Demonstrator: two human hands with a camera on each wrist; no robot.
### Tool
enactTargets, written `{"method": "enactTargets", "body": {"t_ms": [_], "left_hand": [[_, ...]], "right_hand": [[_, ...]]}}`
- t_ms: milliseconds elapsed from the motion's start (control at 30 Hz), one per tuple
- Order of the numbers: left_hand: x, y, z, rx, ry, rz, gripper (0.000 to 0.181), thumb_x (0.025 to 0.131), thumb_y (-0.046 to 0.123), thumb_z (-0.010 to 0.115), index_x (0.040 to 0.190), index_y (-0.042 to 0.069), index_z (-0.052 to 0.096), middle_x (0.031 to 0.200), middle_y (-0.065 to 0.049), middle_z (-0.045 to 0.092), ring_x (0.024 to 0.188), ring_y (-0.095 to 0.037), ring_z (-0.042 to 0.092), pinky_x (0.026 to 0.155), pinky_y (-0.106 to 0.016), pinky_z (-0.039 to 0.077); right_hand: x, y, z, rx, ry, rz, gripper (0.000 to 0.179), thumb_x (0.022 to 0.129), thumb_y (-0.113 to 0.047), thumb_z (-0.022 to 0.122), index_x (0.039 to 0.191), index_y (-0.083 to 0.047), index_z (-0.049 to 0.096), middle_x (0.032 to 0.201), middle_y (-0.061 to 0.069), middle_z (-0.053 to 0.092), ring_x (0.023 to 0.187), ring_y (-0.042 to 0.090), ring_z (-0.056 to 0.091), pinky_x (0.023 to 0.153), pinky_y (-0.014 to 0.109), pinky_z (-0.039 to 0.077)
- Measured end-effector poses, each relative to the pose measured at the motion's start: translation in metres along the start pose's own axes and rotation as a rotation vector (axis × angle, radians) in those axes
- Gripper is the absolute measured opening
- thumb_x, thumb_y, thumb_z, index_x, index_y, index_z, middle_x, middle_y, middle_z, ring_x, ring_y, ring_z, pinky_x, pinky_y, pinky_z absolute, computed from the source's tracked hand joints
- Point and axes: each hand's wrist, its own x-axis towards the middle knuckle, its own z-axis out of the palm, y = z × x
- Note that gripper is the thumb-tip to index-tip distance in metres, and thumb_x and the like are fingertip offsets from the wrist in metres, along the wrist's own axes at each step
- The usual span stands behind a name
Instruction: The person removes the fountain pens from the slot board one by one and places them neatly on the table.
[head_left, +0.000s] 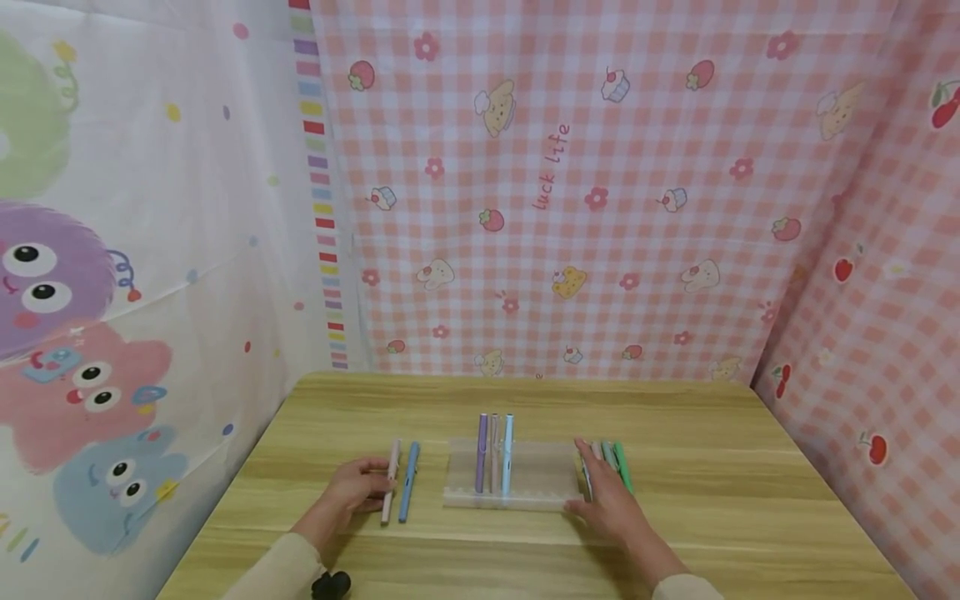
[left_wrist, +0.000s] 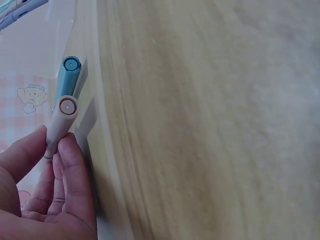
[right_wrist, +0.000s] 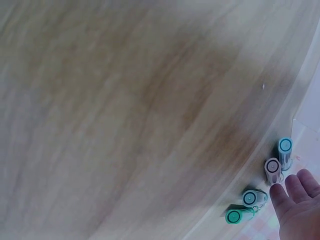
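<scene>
My left hand (head_left: pixel 352 490) pinches a pale pink pen (head_left: pixel 391 483) between thumb and fingers, as the left wrist view also shows. Just right of it lies a blue pen (head_left: pixel 408 483). A clear plastic pen tray (head_left: pixel 547 475) sits mid-table, holding a purple pen (head_left: pixel 482 454), a mauve pen (head_left: pixel 494 475) and a light blue pen (head_left: pixel 508 454) side by side. At the tray's right end is my right hand (head_left: pixel 611 504), its fingers extended and gripping nothing. Several pens lie by that hand, a green pen (head_left: pixel 623 468) outermost; it partly hides them in the head view.
The wooden table (head_left: pixel 480 558) runs back to a pink checked curtain (head_left: pixel 637 250). A white curtain with cartoon figures (head_left: pixel 97 367) hangs on the left. Beside the left sleeve, a small black object (head_left: pixel 331 585) shows at the lower edge.
</scene>
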Motion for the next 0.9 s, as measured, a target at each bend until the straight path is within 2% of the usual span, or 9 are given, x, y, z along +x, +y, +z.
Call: {"method": "enactTargets", "body": {"t_ms": [300,500,900], "left_hand": [[0.003,0.004,0.002,0.071,0.007,-0.019,0.042,0.08,-0.005,0.073,0.12,-0.01,0.06,0.088,-0.008,0.068,0.076,-0.02,0.063,0.065,-0.035,0.054],[0.0,0.01,0.005,0.123,0.005,-0.029,0.04,0.08,-0.004,0.073,0.118,-0.011,0.061,0.086,-0.009,0.067,0.074,-0.019,0.062,0.063,-0.032,0.054],[0.0,0.01,0.012,0.179,0.033,0.018,0.039,0.078,-0.008,0.073,0.114,-0.013,0.061,0.078,-0.006,0.066,0.066,-0.015,0.06,0.056,-0.028,0.051]], "right_hand": [[0.0,-0.002,0.0,-0.009,0.003,0.022,0.098,0.079,-0.015,0.084,0.156,-0.01,0.024,0.149,0.03,0.037,0.136,0.05,0.033,0.104,0.065,0.032],[-0.001,-0.003,0.0,-0.007,0.001,0.033,0.098,0.08,-0.015,0.083,0.157,-0.012,0.023,0.15,0.028,0.037,0.137,0.048,0.034,0.105,0.064,0.032],[-0.002,-0.005,-0.002,0.001,-0.003,0.026,0.097,0.08,-0.015,0.083,0.157,-0.012,0.023,0.15,0.028,0.038,0.137,0.049,0.033,0.104,0.065,0.033]]}}
